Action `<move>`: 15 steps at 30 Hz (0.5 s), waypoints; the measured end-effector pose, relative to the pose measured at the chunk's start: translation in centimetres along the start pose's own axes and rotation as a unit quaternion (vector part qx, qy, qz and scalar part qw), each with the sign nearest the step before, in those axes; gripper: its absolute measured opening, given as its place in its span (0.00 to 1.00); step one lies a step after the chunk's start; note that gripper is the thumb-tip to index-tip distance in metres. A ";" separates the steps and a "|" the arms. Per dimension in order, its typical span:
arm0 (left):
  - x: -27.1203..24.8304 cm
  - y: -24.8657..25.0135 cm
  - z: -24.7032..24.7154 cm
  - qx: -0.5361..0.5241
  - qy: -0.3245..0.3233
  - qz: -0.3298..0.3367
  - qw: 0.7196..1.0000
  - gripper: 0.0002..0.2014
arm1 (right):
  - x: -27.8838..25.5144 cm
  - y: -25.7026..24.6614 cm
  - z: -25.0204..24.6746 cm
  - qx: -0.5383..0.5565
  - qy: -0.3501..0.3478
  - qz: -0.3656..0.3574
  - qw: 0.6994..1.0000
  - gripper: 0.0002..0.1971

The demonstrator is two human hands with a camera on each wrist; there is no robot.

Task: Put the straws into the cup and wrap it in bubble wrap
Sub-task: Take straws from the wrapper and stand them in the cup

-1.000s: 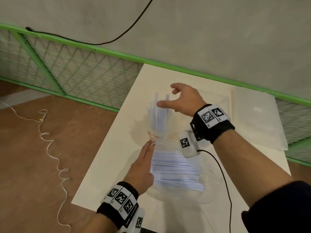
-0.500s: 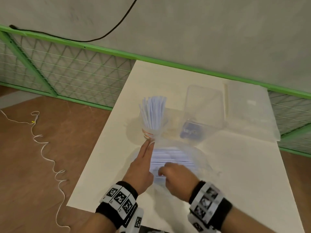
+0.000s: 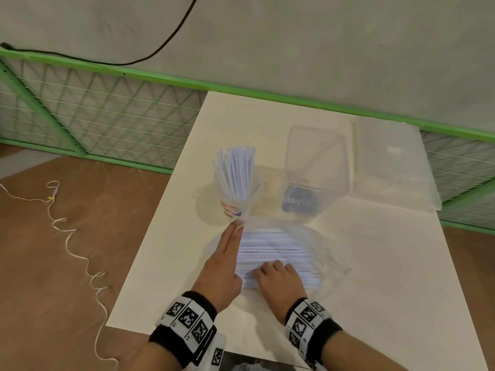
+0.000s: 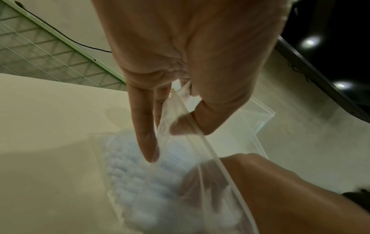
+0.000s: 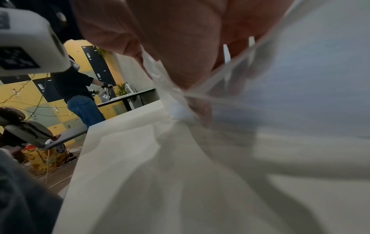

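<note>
A clear cup (image 3: 232, 207) with a red and blue print stands on the white table (image 3: 375, 263), filled with several upright pale blue straws (image 3: 235, 172). Just in front of it lies a clear plastic bag (image 3: 316, 245) holding a stack of more straws (image 3: 270, 247). My left hand (image 3: 237, 227) pinches the bag's left rim (image 4: 200, 142) between thumb and fingers and lifts it. My right hand (image 3: 273, 269) is inside the bag's mouth, its fingers curled around some straws (image 5: 226, 53). The bag's film blurs the right fingertips.
A clear plastic box (image 3: 316, 162) with a blue item inside stands right of the cup. Flat bubble wrap sheets (image 3: 391, 167) lie at the table's back right. A green mesh fence (image 3: 107, 113) runs behind. A white cord (image 3: 80, 253) trails on the floor at left.
My right hand left the straws above the cup, swung back to the bag and reached inside it. My left hand stayed on the bag's rim.
</note>
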State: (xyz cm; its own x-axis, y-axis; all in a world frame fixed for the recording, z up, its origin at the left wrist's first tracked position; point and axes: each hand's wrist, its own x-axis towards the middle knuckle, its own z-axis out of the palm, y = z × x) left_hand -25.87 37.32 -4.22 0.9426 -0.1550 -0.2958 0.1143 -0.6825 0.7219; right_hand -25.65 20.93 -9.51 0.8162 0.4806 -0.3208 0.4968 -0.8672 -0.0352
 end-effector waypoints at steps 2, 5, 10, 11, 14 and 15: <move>0.0 -0.1 0.0 -0.001 0.003 -0.001 1.000 0.52 | 0.1 0.0 0.0 -0.007 0.004 0.005 1.000 0.25; -0.2 -0.1 -0.1 0.007 0.002 -0.002 1.000 0.51 | 0.3 0.0 0.0 -0.014 0.005 0.010 1.000 0.19; -0.3 0.0 -0.2 0.011 0.004 -0.001 1.000 0.51 | 0.5 -0.1 0.1 -0.040 -0.030 0.001 0.999 0.15; -0.3 0.0 -0.2 0.011 0.003 -0.001 1.000 0.51 | 0.6 -0.1 0.0 -0.040 -0.045 0.005 0.998 0.15; -0.3 -0.1 -0.2 0.011 0.002 0.002 1.000 0.51 | 0.7 -0.3 -0.1 -0.038 -0.058 0.011 0.998 0.12; -0.3 0.0 -0.2 0.012 0.003 0.003 1.000 0.51 | 0.7 -0.3 -0.1 -0.036 -0.058 0.008 0.998 0.13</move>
State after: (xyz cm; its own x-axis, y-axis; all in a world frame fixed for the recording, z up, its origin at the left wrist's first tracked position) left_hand -26.12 37.54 -4.03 0.9454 -0.1547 -0.2868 0.1007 -0.6982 0.7087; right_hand -25.18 21.53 -9.59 0.7867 0.4447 -0.4283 0.5072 -0.8610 0.0377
